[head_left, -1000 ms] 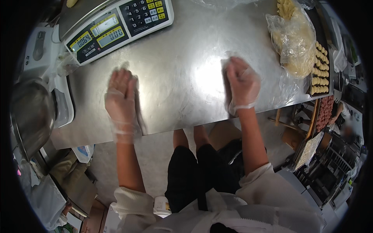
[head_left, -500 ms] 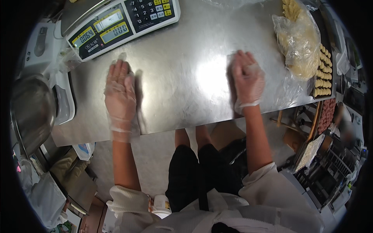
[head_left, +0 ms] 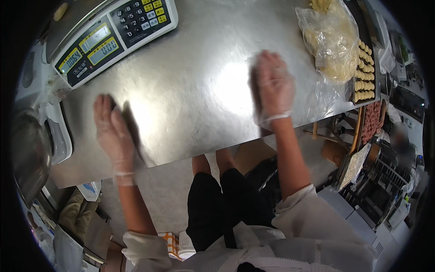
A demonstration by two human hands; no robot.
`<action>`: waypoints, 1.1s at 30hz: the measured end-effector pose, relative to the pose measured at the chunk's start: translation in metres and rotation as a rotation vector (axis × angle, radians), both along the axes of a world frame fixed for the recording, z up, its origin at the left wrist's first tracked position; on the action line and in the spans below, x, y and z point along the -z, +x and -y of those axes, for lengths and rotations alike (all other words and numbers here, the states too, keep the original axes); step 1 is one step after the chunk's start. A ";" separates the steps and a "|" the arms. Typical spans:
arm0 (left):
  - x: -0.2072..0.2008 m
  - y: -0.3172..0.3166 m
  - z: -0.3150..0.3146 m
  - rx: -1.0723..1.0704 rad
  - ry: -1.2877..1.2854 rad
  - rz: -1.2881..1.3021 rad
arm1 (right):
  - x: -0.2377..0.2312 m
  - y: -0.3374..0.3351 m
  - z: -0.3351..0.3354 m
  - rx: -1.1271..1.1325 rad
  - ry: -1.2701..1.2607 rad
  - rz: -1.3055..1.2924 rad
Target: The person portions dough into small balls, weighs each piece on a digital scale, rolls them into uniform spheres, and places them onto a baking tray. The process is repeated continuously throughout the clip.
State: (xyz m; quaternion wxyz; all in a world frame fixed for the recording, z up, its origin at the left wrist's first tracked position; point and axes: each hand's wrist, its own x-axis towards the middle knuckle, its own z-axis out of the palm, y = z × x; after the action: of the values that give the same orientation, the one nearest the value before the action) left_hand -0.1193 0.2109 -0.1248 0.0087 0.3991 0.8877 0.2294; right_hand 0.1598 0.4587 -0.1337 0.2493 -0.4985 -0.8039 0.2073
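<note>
Left hand slid nearer — flat on steel table.

A weighing scale stood at the far left of the steel table, well beyond the fingers of the gloved left hand. Its sloped panel carried three small rectangular screens with yellow-green faces framed in dark grey, beside a black keypad with white and yellow keys. To the right of the right hand, just past its fingers, lay a crumpled clear plastic bag holding pale yellow dough.
</note>
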 end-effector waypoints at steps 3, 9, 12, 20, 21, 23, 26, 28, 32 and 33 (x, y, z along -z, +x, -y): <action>-0.007 0.023 -0.011 0.194 -0.011 -0.002 | -0.012 -0.008 0.035 -0.327 0.285 0.029; -0.003 0.052 0.072 -0.025 0.072 0.157 | -0.015 0.089 0.029 -0.298 0.216 0.049; -0.004 0.023 0.061 0.024 -0.001 -0.015 | -0.008 0.094 0.000 -0.116 0.202 0.146; -0.018 0.046 -0.033 0.398 -0.101 -0.019 | -0.013 -0.007 0.044 -0.447 0.245 0.066; -0.021 0.054 -0.016 0.390 -0.143 0.008 | -0.012 0.001 0.049 -0.473 0.226 0.031; -0.009 0.062 0.023 0.284 0.031 0.087 | -0.009 0.038 0.044 -0.509 0.199 -0.025; -0.005 0.054 0.050 0.049 0.111 0.190 | -0.017 0.074 0.026 -0.378 0.208 0.132; -0.006 0.037 0.032 0.093 0.014 0.058 | -0.024 0.041 0.026 -0.280 0.317 0.156; -0.005 0.023 -0.037 0.251 0.004 0.032 | -0.017 -0.016 0.015 -0.251 0.265 0.162; -0.012 0.034 -0.045 0.266 0.037 0.142 | -0.009 -0.014 0.023 -0.328 0.171 0.110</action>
State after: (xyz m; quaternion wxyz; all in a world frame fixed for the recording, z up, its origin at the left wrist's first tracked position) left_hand -0.0853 0.2560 -0.1123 0.0946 0.4960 0.8198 0.2703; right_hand 0.1455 0.4362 -0.1246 0.2094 -0.3481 -0.9016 0.1487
